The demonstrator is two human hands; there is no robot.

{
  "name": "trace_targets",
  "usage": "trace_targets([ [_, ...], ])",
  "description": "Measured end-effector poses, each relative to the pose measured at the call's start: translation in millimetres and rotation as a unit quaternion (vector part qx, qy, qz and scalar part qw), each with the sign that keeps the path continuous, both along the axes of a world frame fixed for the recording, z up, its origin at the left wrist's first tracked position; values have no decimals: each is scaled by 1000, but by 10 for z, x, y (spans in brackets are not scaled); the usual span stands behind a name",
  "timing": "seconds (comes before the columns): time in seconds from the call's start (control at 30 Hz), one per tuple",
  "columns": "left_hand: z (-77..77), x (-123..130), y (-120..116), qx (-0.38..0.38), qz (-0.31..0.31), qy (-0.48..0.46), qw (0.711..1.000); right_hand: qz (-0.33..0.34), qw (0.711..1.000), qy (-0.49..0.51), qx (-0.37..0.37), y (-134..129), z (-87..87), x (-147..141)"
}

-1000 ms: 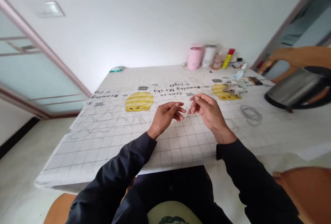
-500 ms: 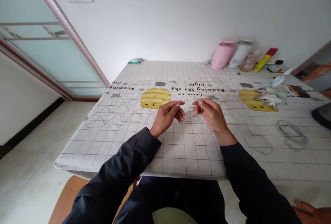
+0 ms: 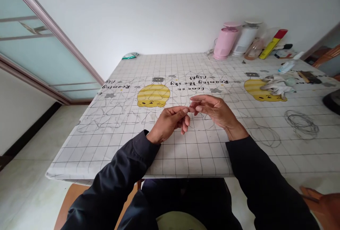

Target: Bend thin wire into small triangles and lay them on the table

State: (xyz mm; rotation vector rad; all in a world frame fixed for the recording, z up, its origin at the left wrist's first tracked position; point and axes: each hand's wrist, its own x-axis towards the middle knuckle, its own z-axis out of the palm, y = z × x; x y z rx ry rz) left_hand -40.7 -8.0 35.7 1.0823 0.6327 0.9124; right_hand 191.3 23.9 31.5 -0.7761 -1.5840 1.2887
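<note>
Above the front middle of the table, my left hand [image 3: 172, 121] is closed, thumb and index finger pinched on something too thin to make out. My right hand [image 3: 214, 112] is close beside it, its fingertips meeting the left ones, with a faint thin strand near its index finger. Its fingers are bent and loosely apart. Thin grey wire or thread [image 3: 106, 118] lies in tangled loops on the tablecloth to the left and behind the hands. A coil of the same grey strand [image 3: 302, 125] lies to the right, with a looser loop [image 3: 268, 136] beside it.
A checked tablecloth [image 3: 175, 159] covers the table. At the back right stand a pink cylindrical device [image 3: 225, 42], a white one [image 3: 244, 40], a bottle [image 3: 254, 49] and a yellow-red tube [image 3: 272, 45]. A crumpled cloth [image 3: 278, 84] and a small white bottle [image 3: 289, 65] are nearer.
My hands have come together, so their fingertips now meet where a gap was before. The right hand has moved towards the left one. The camera view has shifted slightly.
</note>
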Motion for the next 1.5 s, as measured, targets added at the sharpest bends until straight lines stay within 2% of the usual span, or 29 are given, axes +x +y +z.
trace_targets([
  [0.13,-3,6,-23,-26,-26,6,999,-22,999,7,43,-36,-11,-84],
  [0.33,-41,20,-53,12,-24,27,999,-24,998,24,44,-54,-8,-91],
  [0.53,-24,44,-63,36,12,26,999,-100,992,72,36,-52,-32,-127],
  [0.63,-21,55,-75,43,38,38,998,-109,991,72,38,-63,-10,-119],
  [0.77,-65,78,-86,67,102,83,989,-103,993,-7,64,-123,72,-83],
  [0.9,-111,91,-84,96,166,150,970,-96,977,-121,146,-199,164,-31],
  [1.07,-121,70,-68,108,188,200,955,-53,963,-160,210,-214,175,7],
  [1.2,-112,77,-61,92,201,199,955,-21,955,-179,236,-197,147,6],
  [1.4,-115,129,-47,39,213,160,963,-5,959,-195,206,-217,191,0],
  [1.5,-150,132,-19,50,239,142,959,-51,973,-163,157,-201,196,13],
])
